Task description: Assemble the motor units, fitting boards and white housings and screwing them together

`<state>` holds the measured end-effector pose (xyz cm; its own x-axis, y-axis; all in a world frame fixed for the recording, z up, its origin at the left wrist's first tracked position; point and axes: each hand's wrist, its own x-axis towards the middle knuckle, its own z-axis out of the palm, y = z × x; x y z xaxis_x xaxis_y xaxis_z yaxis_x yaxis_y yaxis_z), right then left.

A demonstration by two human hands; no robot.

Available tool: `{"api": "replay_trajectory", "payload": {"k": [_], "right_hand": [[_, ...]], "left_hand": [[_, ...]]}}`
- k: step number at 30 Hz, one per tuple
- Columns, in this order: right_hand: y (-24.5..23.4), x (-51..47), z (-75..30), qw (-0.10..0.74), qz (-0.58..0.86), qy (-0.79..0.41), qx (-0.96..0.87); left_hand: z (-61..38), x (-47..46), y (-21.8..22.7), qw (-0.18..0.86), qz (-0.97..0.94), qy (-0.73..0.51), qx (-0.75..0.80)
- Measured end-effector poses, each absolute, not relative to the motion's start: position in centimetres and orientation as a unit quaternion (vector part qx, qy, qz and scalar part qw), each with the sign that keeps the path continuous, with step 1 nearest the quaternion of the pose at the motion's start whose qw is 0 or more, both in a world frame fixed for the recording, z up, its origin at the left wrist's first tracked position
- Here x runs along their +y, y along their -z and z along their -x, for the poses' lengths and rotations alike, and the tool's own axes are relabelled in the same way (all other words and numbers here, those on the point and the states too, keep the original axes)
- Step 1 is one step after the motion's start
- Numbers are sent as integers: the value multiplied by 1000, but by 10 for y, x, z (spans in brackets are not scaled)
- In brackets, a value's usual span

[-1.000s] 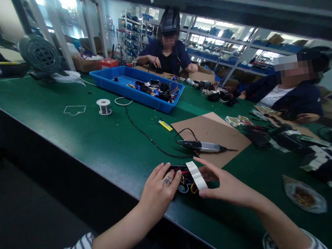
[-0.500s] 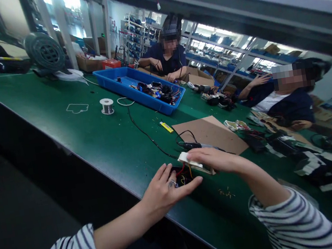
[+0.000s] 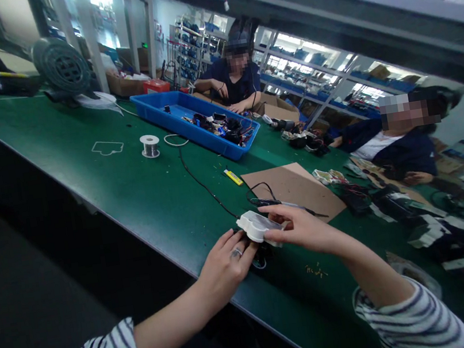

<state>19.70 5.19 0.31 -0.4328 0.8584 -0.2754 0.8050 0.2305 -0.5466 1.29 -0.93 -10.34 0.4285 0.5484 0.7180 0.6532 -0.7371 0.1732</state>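
Observation:
A white plastic casing (image 3: 254,226) with rounded lobes is gripped at its right side between the thumb and fingers of my right hand (image 3: 305,230). Under it sits a dark part with wires (image 3: 264,255), mostly hidden by the casing and my fingers. My left hand (image 3: 227,260), a ring on one finger, curls around the left side of this dark part. A black cable (image 3: 203,187) runs from the casing area across the bench. Just behind my right hand, a dark pen-like tool (image 3: 269,201) rests on a brown cardboard sheet (image 3: 298,178).
On the green bench (image 3: 139,193) are a solder wire spool (image 3: 150,146), a yellow packet (image 3: 233,177) and a blue tray (image 3: 190,125) of wired parts. More casings and cables (image 3: 435,225) crowd the right side. Two people sit across the bench; a grey blower (image 3: 63,65) stands far left.
My right hand has tilted the white casing so its outer face now points up, covering the wires. My left thumb has drawn in toward the casing.

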Motion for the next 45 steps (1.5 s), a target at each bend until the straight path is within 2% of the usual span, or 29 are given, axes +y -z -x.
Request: {"api": "replay_trajectory", "payload": {"k": [3,5,10,17,21,26,31,36,40,45], "right_hand": [[4,48,-202,68,516,-380,-765],[6,42,-203,92,507,-359,-778],[11,7,-192,233,492,-107,-832],[32,-16,-180,169,532,22,-829],[29,-12,-180,82,556,-29,-827],[23,-2,-185,47,551,-109,-826],[22,4,-184,28,548,-108,-829],[19,5,-173,-34,539,-78,-838],[28,3,-177,24,485,-64,-872],[43,6,-193,115,474,-140,-862]], "left_hand": [[-12,-10,104,56,840,404,-358],[-13,-10,105,60,838,405,-361],[-16,-8,104,68,829,414,-370],[-17,-11,101,77,822,426,-369],[-17,-14,100,80,824,427,-364],[-16,-14,102,81,828,426,-357],[-16,-11,105,101,824,442,-340],[-15,-13,105,98,826,445,-331],[-12,-16,106,93,829,449,-320],[-10,-16,113,84,828,465,-302]]}}
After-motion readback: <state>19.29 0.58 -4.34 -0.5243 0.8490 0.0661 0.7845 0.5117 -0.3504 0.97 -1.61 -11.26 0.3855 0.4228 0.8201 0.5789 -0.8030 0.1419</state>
